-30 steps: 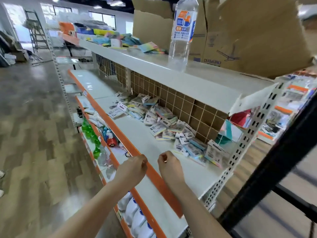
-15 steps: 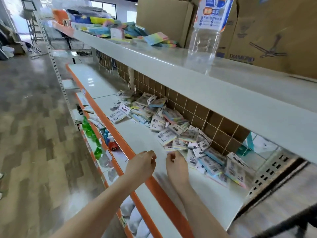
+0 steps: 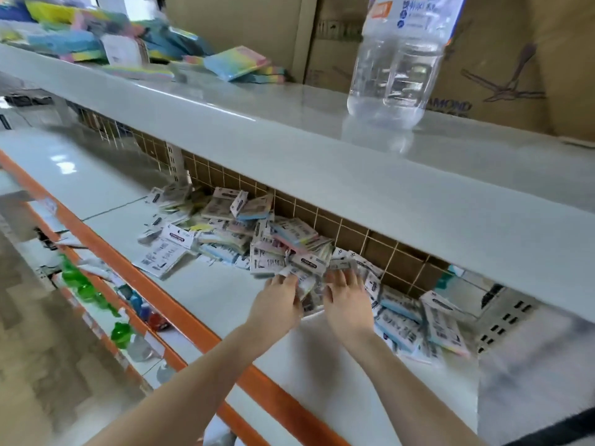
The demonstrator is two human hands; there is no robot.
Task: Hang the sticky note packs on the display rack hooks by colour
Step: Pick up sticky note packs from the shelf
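Here the sticky note packs [image 3: 267, 239] lie in a loose heap on the middle shelf [image 3: 106, 188], along its back edge against the brown grid panel [image 3: 354, 236]. Both hands reach into the near side of this heap. The left hand [image 3: 278, 300] has its fingers curled on a pack [image 3: 306, 283] at the front of the pile. The right hand [image 3: 346, 297] lies just beside it with fingers spread flat on the packs; whether it grasps one, I cannot tell. More packs [image 3: 418, 320] lie toward the right end of the shelf. On the upper shelf [image 3: 257, 123] stands a clear plastic bottle [image 3: 396, 66] before cardboard boxes [image 3: 502, 59], with coloured pads [image 3: 236, 62] further left. Green bottles [image 3: 80, 281] sit on the lower shelf.
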